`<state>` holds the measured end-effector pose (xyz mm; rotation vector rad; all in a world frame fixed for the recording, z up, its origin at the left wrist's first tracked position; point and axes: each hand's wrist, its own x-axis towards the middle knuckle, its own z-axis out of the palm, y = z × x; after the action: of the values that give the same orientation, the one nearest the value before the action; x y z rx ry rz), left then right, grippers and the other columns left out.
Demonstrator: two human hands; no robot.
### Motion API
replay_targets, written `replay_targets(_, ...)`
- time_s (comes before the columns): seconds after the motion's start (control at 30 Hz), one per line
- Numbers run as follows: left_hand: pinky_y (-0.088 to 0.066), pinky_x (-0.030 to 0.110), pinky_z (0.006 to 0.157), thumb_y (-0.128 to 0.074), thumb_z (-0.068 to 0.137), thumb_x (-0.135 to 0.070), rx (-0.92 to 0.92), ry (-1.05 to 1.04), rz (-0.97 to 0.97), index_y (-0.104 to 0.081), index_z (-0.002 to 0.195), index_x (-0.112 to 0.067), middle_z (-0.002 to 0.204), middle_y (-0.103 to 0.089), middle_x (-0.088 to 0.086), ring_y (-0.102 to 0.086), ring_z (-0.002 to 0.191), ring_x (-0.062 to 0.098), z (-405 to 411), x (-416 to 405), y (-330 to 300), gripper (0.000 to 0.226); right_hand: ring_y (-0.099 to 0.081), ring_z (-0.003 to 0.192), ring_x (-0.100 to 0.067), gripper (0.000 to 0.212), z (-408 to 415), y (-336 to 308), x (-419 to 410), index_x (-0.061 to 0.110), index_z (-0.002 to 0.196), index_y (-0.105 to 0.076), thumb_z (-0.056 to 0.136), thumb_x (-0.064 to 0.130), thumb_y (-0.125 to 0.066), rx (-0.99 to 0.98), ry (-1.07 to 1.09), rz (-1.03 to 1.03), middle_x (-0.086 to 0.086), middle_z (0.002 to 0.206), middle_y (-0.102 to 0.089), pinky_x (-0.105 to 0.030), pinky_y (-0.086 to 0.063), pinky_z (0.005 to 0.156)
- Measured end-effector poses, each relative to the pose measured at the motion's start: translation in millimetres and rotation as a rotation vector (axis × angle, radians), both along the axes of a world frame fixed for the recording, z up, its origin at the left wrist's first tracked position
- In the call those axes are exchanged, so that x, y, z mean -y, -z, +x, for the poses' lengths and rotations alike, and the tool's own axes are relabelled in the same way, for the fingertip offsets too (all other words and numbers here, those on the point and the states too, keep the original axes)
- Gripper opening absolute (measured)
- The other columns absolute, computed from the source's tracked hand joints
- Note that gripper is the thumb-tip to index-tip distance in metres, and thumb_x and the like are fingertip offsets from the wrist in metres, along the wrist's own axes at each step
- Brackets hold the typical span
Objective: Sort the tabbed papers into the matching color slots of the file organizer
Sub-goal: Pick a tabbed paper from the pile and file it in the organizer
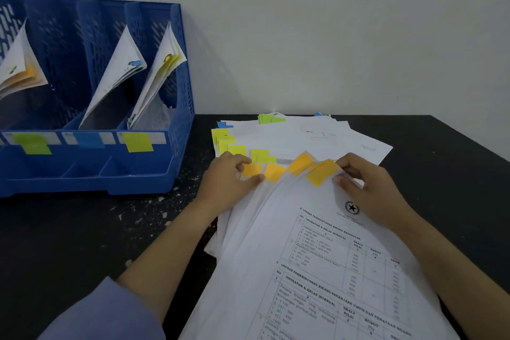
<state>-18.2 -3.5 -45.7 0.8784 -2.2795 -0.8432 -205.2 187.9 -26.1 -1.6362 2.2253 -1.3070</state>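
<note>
A fanned stack of printed papers (pixel 317 257) lies on the black table (pixel 82 243), directly under both hands, with coloured tabs sticking out along its far edge. The left hand (pixel 226 182) rests on the left part of the stack with fingers curled, thumb and fingertips pinching the sheets beside two orange tabs (pixel 262 171). The right hand (pixel 369 188) sits on the top sheet, just right of another pair of orange tabs (pixel 320 172), its thumb and forefinger pinching the top corner of that sheet and lifting the edge slightly. Beyond the left hand, a row of yellow tabs (pixel 229 143) steps along the left side of the stack, and further back a green tab (pixel 269 118) and small blue tabs (pixel 224 125) show at the far edge of the papers.

The blue file organizer (pixel 176 146) stands to the left of the papers, against the wall (pixel 331 36). Its front labels show green (pixel 33 143), blue (pixel 89 139) and yellow (pixel 137 142). Papers already lean in the slots: a bundle with orange tabs (pixel 19 69) at far left, one with a blue tab (pixel 121 69) behind the blue label, and one with yellow tabs (pixel 162 63) behind the yellow label.
</note>
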Motion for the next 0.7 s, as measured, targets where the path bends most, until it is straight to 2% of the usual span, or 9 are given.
replay_targets(0.1,-0.038,0.040,0.093,-0.076,0.063,-0.056,0.080,-0.029,0.001,-0.065,0.102,-0.029,0.099,-0.053,-0.007,-0.048,0.102,0.016,-4.6,-5.8,1.2,0.048,-0.064,0.091,-0.009,0.018,-1.1,1.2,-0.2,0.022,0.089,-0.059,0.088,0.004,-0.057,0.004,0.003,0.019,0.008,0.088,-0.068,-0.026,-0.046,0.083)
replay_targets(0.17,-0.031,0.037,0.090,-0.075,0.060,-0.061,0.116,-0.053,-0.035,-0.064,0.097,-0.034,0.103,-0.049,-0.008,-0.044,0.105,0.015,-7.4,-8.0,2.5,0.047,-0.064,0.091,-0.009,0.019,-1.2,1.6,-0.1,0.023,0.088,-0.059,0.088,0.004,-0.057,0.001,0.001,0.021,0.009,0.088,-0.068,-0.022,-0.045,0.082)
replay_targets(0.33,-0.020,0.031,0.082,-0.075,0.063,-0.057,0.037,-0.042,-0.086,-0.067,0.079,-0.038,0.096,-0.045,-0.012,-0.038,0.105,0.010,-10.4,-11.8,2.4,0.027,-0.062,0.095,-0.006,0.020,-1.4,3.6,0.8,0.023,0.097,-0.059,0.089,0.005,-0.056,0.006,0.012,0.031,0.008,0.094,-0.067,-0.010,-0.043,0.081)
replay_targets(0.4,-0.015,0.030,0.079,-0.071,0.064,-0.061,0.043,-0.068,-0.104,-0.068,0.081,-0.038,0.096,-0.044,-0.013,-0.034,0.105,0.008,-12.4,-13.7,2.0,0.029,-0.060,0.090,-0.004,0.030,-0.1,3.6,0.9,0.029,0.107,-0.058,0.089,0.004,-0.055,-0.001,0.014,0.033,0.006,0.090,-0.066,-0.009,-0.042,0.080)
replay_targets(0.47,-0.016,0.032,0.080,-0.067,0.064,-0.066,0.106,-0.107,-0.148,-0.066,0.094,-0.038,0.099,-0.043,-0.012,-0.032,0.106,0.011,-14.1,-16.3,3.0,0.041,-0.059,0.085,-0.004,0.039,1.2,3.0,0.7,0.034,0.114,-0.057,0.089,0.004,-0.055,-0.025,0.012,0.027,0.004,0.086,-0.064,-0.009,-0.042,0.079)
replay_targets(0.57,-0.020,0.036,0.084,-0.066,0.066,-0.065,0.200,-0.121,-0.101,-0.061,0.102,-0.038,0.106,-0.044,-0.007,-0.031,0.112,0.017,-15.8,-19.1,4.6,0.045,-0.061,0.094,-0.008,0.031,0.1,4.1,1.8,0.027,0.110,-0.063,0.090,0.005,-0.054,-0.044,0.025,0.054,0.006,0.099,-0.068,-0.018,-0.044,0.085)
replay_targets(0.7,-0.023,0.039,0.092,-0.069,0.068,-0.059,0.232,-0.124,0.053,-0.061,0.096,-0.032,0.111,-0.045,-0.003,-0.032,0.115,0.020,-17.5,-22.0,2.4,0.039,-0.061,0.091,-0.019,0.022,-1.6,6.6,2.5,0.021,0.102,-0.065,0.090,0.006,-0.054,-0.070,0.036,0.079,0.004,0.097,-0.069,-0.029,-0.045,0.085)
